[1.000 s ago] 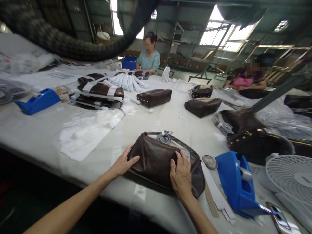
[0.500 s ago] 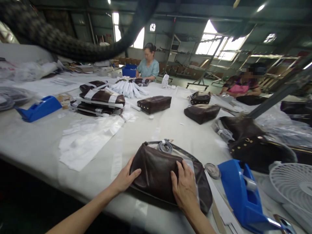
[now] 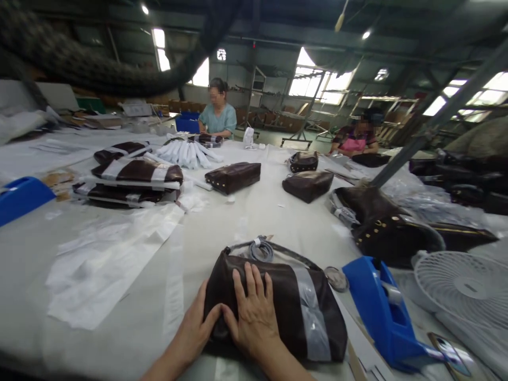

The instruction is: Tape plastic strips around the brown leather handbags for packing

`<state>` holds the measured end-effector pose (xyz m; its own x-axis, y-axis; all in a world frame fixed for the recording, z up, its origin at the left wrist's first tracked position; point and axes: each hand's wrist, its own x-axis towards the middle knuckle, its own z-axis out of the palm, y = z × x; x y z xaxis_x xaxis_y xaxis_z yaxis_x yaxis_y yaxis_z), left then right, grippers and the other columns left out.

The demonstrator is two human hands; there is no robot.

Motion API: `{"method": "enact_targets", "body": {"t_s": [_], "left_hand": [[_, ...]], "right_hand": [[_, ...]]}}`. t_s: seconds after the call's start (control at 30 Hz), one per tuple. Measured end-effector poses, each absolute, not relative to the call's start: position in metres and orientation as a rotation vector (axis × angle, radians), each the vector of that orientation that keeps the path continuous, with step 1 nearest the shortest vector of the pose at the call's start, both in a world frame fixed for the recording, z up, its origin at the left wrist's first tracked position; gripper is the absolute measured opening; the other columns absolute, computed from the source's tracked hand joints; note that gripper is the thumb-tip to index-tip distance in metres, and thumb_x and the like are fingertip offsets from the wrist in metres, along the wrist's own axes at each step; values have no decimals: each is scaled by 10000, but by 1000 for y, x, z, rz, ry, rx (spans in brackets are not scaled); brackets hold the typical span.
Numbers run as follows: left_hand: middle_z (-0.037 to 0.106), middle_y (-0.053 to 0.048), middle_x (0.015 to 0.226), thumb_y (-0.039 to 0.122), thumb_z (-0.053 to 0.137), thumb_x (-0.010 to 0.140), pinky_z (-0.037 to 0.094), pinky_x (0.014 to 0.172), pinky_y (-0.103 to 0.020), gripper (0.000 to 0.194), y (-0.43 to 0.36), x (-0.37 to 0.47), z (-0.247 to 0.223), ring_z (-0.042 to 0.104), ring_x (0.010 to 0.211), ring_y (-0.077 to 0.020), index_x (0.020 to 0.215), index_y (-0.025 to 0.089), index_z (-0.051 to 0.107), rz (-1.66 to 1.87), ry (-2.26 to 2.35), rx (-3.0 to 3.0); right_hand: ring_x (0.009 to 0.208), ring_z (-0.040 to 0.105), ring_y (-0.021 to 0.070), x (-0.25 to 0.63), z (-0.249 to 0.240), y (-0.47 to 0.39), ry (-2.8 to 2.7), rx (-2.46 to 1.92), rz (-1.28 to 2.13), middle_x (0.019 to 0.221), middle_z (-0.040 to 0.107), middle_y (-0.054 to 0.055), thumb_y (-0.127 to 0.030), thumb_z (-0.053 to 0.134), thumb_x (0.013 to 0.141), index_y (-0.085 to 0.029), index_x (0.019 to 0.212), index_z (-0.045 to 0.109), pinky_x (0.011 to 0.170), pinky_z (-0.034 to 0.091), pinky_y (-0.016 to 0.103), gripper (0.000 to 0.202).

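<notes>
A dark brown leather handbag (image 3: 278, 296) lies on the table in front of me. A clear plastic band (image 3: 311, 312) runs down its right part. The bag's strap (image 3: 296, 254) and a coiled grey wrapped cord (image 3: 261, 248) lie along its far edge. My left hand (image 3: 194, 320) cups the bag's left end, thumb on the upper face and fingers along the side, their tips partly hidden. Flat on the leather beside it rests my right hand (image 3: 256, 307), fingers spread, its thumb near the left thumb.
To the right stand a blue tape dispenser (image 3: 381, 312) and a white fan (image 3: 468, 280). White sheets (image 3: 107, 264) lie at left, before stacked wrapped bags (image 3: 135, 177). More brown bags (image 3: 234, 177) stand farther back. Two people (image 3: 218, 114) sit across the table.
My right hand has moved left from the plastic band to the bag's left-middle part, uncovering the band. My left hand stays at the left end. The view has turned right.
</notes>
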<state>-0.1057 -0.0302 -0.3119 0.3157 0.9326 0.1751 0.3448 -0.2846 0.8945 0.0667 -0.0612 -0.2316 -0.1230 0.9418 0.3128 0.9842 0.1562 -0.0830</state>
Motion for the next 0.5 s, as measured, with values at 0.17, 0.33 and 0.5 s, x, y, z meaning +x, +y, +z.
{"method": "enact_targets", "body": {"t_s": [0.17, 0.33, 0.5], "left_hand": [[401, -163, 1473, 450, 441, 939, 344, 1113, -532, 640, -31, -108, -302, 432, 1334, -306, 1483, 206, 209, 801, 1196, 1698], [384, -130, 1487, 476, 435, 922, 297, 1152, -480, 650, -35, -107, -291, 397, 1359, -277, 1470, 196, 224, 769, 1226, 1607], [574, -121, 1299, 527, 451, 890, 414, 1064, -420, 550, -5, -118, -272, 546, 1215, -268, 1320, 184, 451, 637, 1168, 1679]], "right_hand": [[1430, 201, 364, 67, -229, -68, -2151, -1867, -126, 1549, 265, 186, -531, 517, 866, -197, 1493, 280, 1132, 145, 591, 749], [1400, 244, 363, 65, -222, -69, -2110, -1833, -134, 1515, 328, 181, -538, 522, 874, -192, 1464, 337, 1120, 173, 583, 709], [1148, 494, 284, 81, -210, -47, -2066, -1747, -79, 1265, 566, 116, -338, 509, 904, -233, 1266, 542, 1002, 366, 487, 379]]}}
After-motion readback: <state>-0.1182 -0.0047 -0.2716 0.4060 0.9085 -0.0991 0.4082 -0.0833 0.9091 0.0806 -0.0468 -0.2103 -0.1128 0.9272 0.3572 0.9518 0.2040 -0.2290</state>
